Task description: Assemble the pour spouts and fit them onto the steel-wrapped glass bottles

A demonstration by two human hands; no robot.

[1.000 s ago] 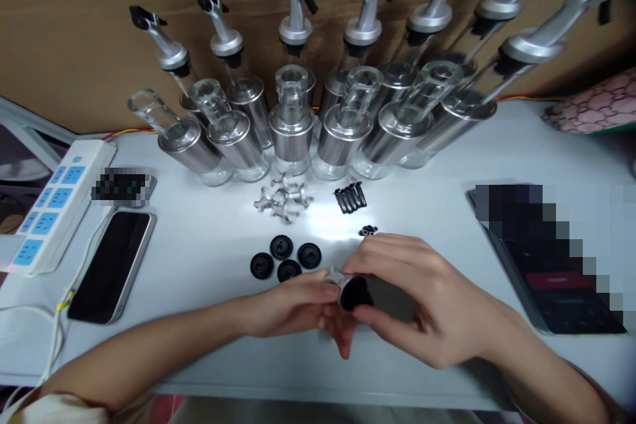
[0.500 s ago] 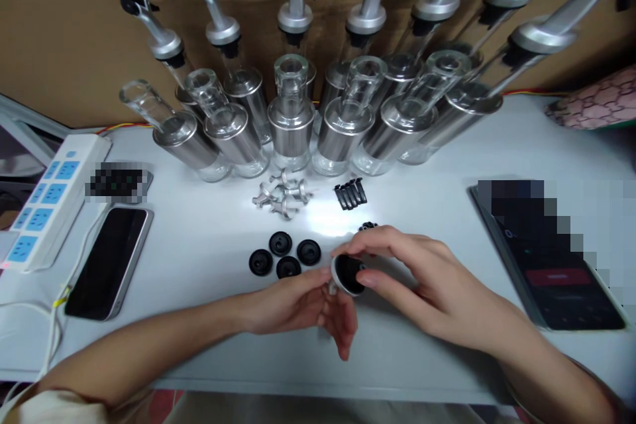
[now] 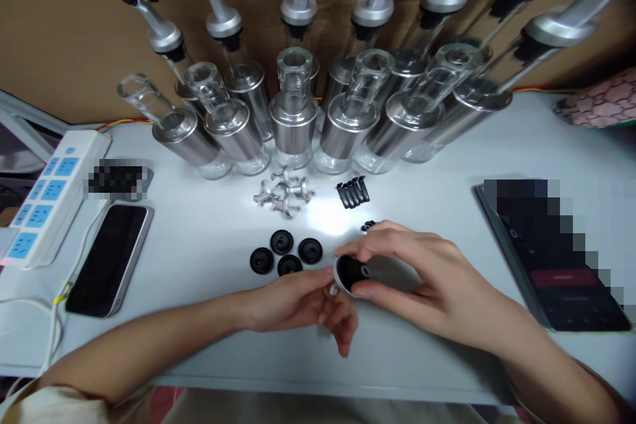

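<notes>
Between my two hands is a pourer spout (image 3: 349,276), a silver cap with a black insert facing up and to the right. My left hand (image 3: 303,301) grips its silver underside from the left, thumb at the rim and lower fingers curled loosely. From the right, my right hand (image 3: 427,278) pinches the cap by its rim between thumb and fingers. Several round black stoppers (image 3: 281,242) lie just beyond my left hand. Farther back are silver spouts (image 3: 293,191) in a small pile and a row of black levers (image 3: 354,192). Small black parts (image 3: 368,226) are partly hidden behind my right fingers.
Open glass bottles with steel sleeves (image 3: 294,129) stand across the back, with spouted bottles (image 3: 232,40) behind them. At left lie a power strip (image 3: 54,192), a phone (image 3: 110,258) and white cables. A dark tablet (image 3: 551,258) lies at right.
My right thumb has shifted from the black insert down to the cap's rim, showing more of the insert. My left hand has barely moved.
</notes>
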